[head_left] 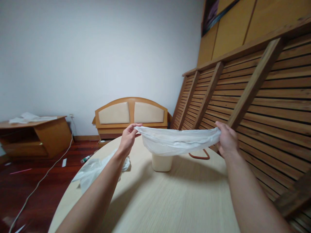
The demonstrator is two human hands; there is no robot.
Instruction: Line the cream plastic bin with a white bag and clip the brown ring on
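A thin white plastic bag [179, 140] is stretched sideways between my two hands above the table. My left hand [130, 137] pinches its left corner, while the right corner is gripped by my right hand [227, 137]. Behind and below the bag stands a cream-coloured bin [162, 162] on the round table [189, 200]; the bag hides its upper part, so I cannot tell whether they touch. A brown, rounded frame-like piece [200, 158] lies on the tabletop to the right of the bin, partly covered by the bag.
More crumpled white plastic [94, 171] lies on the table's left side, beside my left forearm. A slatted wooden bed frame [255, 106] leans along the right. At the back are a headboard [131, 113] and, to the left, a low wooden cabinet [55, 139]. A cable [46, 176] crosses the floor.
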